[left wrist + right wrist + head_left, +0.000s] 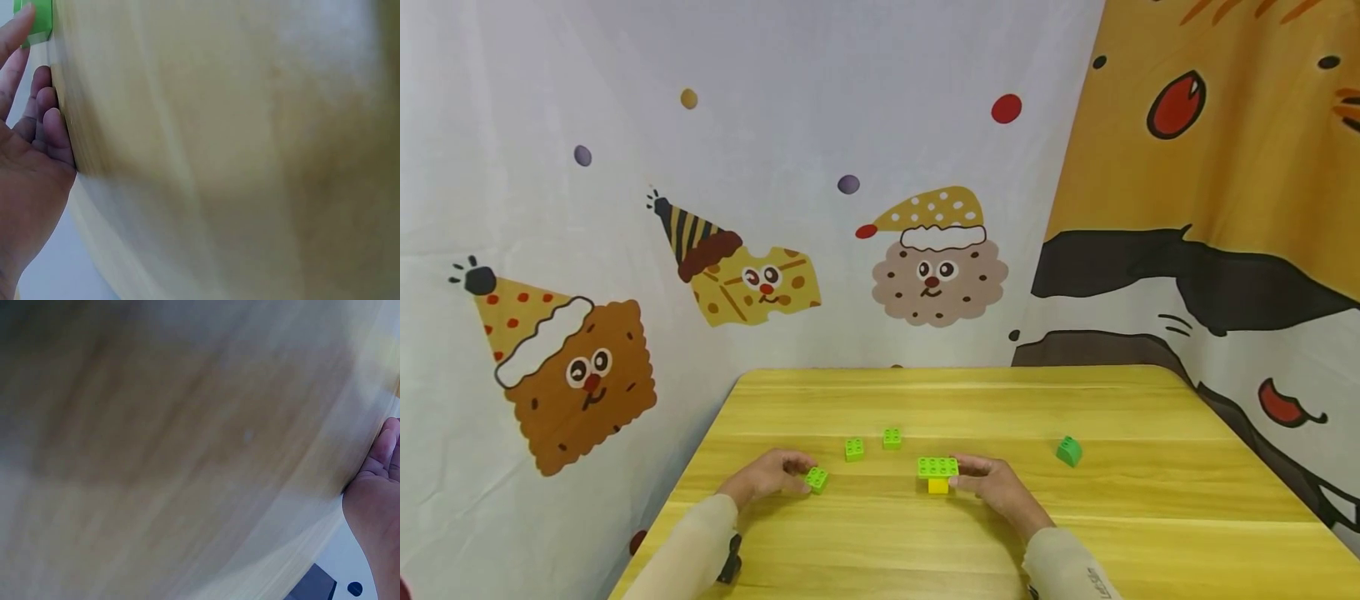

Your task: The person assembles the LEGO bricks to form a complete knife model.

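Observation:
My left hand [773,473] pinches a small light green toy brick [817,479] between thumb and fingers, low over the left part of the table. In the left wrist view, a fingertip lies against that brick's side, and the other fingers curl near the tabletop. Toward the middle, my right hand [997,486] holds a long light green brick [937,467] by its right end. A yellow brick [937,486] sits beneath the long one, with my thumb close beside it. Only part of the right hand shows in the right wrist view; its bricks are almost wholly out of frame there.
Two more small light green bricks, a nearer one [853,450] and a farther one [891,438], stand between and beyond the hands. A darker green curved brick [1069,451] lies to the right. Behind the wooden table [1135,525] hangs a cartoon-printed cloth [820,125].

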{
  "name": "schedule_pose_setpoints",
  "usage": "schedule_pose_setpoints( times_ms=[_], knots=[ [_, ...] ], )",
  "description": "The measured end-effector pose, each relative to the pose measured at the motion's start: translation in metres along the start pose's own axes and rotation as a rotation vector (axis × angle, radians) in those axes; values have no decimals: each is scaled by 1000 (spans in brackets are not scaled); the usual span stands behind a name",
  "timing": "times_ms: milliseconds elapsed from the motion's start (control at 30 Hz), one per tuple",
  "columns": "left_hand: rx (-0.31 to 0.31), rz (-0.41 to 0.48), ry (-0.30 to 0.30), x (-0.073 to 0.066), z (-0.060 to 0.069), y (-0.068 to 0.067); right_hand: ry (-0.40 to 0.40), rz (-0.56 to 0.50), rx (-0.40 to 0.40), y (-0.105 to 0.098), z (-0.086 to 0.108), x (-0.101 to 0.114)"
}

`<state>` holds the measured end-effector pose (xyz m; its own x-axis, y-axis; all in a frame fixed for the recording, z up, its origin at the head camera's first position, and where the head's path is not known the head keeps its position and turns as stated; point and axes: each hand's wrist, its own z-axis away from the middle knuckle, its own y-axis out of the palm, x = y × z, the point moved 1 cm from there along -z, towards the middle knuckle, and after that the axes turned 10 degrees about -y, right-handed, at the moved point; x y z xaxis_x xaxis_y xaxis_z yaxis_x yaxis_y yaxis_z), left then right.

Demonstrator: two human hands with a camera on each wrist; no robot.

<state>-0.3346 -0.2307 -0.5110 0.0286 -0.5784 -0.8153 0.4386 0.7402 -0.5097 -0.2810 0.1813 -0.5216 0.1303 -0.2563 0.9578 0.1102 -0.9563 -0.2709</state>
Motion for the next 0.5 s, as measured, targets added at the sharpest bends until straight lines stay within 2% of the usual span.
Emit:
schedule_pose_setpoints(
  times_ms=[267,500],
  knots=[
    [-104,-13,-16,2,0,6,-11,-5,18,-1,0,0],
    [-168,50,-73,-1,2,6,-20,-23,34,-2,-1,-2]
  ],
)
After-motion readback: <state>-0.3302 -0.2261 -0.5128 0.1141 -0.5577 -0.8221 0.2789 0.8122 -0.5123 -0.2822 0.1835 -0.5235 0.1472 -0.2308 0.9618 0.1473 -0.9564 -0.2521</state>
